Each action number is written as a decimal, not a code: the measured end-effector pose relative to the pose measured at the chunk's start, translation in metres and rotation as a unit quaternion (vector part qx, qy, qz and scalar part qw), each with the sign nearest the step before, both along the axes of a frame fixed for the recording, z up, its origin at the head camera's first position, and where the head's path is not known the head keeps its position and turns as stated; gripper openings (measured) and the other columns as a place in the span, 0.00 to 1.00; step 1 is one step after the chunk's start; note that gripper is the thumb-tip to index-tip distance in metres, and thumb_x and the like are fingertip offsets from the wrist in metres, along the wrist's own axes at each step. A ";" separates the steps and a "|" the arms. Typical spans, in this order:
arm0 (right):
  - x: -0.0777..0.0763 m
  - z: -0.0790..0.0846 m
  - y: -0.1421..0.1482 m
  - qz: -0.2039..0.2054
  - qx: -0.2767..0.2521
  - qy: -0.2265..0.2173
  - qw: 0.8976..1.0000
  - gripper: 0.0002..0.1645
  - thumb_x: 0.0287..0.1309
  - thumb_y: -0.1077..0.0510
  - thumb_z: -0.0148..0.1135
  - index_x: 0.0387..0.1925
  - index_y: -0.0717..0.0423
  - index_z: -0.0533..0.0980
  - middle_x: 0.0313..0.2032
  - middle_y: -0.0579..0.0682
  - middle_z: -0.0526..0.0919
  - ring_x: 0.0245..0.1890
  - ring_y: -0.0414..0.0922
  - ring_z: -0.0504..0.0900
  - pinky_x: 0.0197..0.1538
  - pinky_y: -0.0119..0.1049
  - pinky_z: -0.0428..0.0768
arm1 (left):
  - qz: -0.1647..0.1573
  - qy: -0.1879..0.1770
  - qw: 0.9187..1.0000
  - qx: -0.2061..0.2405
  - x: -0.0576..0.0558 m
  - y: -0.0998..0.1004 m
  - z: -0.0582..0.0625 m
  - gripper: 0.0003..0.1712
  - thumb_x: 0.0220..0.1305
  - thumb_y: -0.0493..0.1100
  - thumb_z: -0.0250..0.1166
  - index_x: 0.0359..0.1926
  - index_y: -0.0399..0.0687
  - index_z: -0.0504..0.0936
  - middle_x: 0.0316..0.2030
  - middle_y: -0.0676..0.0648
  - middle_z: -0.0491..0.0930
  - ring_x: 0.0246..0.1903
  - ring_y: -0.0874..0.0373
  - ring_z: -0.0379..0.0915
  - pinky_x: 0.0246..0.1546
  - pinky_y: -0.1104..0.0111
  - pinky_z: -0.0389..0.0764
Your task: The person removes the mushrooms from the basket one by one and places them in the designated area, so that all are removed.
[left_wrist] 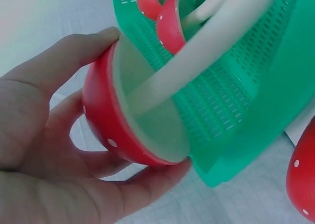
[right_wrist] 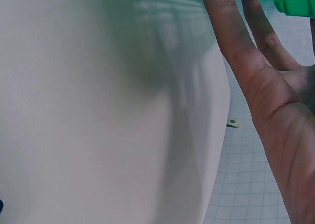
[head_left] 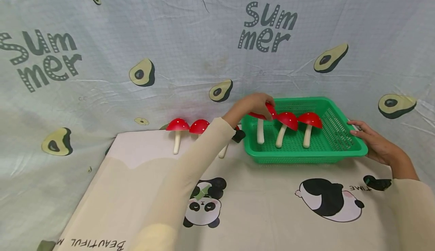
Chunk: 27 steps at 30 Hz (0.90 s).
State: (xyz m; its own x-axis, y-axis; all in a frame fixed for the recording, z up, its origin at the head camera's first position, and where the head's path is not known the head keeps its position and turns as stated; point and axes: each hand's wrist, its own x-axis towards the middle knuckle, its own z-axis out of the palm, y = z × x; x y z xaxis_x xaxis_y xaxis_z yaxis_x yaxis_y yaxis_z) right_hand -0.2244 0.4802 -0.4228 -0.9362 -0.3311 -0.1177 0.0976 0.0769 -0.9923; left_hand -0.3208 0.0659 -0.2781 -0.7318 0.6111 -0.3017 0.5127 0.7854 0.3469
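L hand (head_left: pixel 255 105), fingers curled, gripped mushroom (left_wrist: pixel 152 91) by cap at basket's (head_left: pixel 306 154) far-L corner; R hand (head_left: pixel 378 142), fingers nr straight, touched its R edge.

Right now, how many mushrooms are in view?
6: one mushroom in the left hand, two mushrooms lying in the basket, three mushrooms on the table, two of them partly behind the left sleeve. More may be hidden there.

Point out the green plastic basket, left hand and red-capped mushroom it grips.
Green plastic basket (head_left: pixel 306 154), head view: front rim.
Left hand (head_left: pixel 255 104), head view: its back.
Red-capped mushroom (left_wrist: pixel 165 80), left wrist view: pale stem.
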 end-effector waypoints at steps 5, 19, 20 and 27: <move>0.000 -0.002 0.000 -0.001 -0.014 -0.001 1.000 0.21 0.82 0.58 0.37 0.64 0.30 0.57 0.50 0.38 0.75 0.40 0.43 0.86 0.39 0.43 0.88 | 0.004 0.005 0.999 0.052 0.001 -0.009 -0.004 0.35 0.65 0.51 0.70 0.72 0.56 0.71 0.66 0.47 0.71 0.59 0.54 0.67 0.52 0.67 0.76; 0.001 -0.001 0.000 0.000 0.008 0.004 1.000 0.21 0.82 0.58 0.37 0.65 0.30 0.55 0.50 0.39 0.75 0.41 0.43 0.85 0.39 0.43 0.87 | 0.044 0.006 0.988 0.145 0.011 -0.042 -0.003 0.33 0.64 0.56 0.70 0.67 0.55 0.72 0.61 0.48 0.74 0.58 0.54 0.68 0.49 0.67 0.80; 0.001 -0.001 0.000 0.000 0.007 0.005 1.000 0.21 0.82 0.58 0.37 0.65 0.30 0.55 0.50 0.39 0.75 0.41 0.43 0.85 0.39 0.43 0.87 | 0.043 0.005 0.987 0.154 0.012 -0.045 -0.003 0.33 0.63 0.55 0.71 0.67 0.55 0.73 0.61 0.48 0.74 0.58 0.54 0.68 0.49 0.67 0.81; 0.001 -0.001 0.000 -0.003 0.021 0.006 1.000 0.20 0.82 0.57 0.36 0.65 0.29 0.55 0.50 0.38 0.73 0.41 0.42 0.85 0.39 0.43 0.87 | 0.047 -0.015 0.975 0.216 0.016 -0.060 -0.009 0.31 0.62 0.51 0.73 0.65 0.56 0.76 0.60 0.49 0.74 0.58 0.53 0.68 0.47 0.67 0.82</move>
State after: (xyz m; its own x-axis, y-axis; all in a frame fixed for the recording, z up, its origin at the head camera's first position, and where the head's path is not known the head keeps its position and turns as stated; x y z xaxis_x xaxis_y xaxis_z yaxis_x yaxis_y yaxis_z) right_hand -0.2238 0.4806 -0.4237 -0.9398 -0.3199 -0.1204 0.0866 0.1179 -0.9892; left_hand -0.3045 0.0062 -0.2874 -0.7861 0.6158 -0.0533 0.4293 0.6061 0.6696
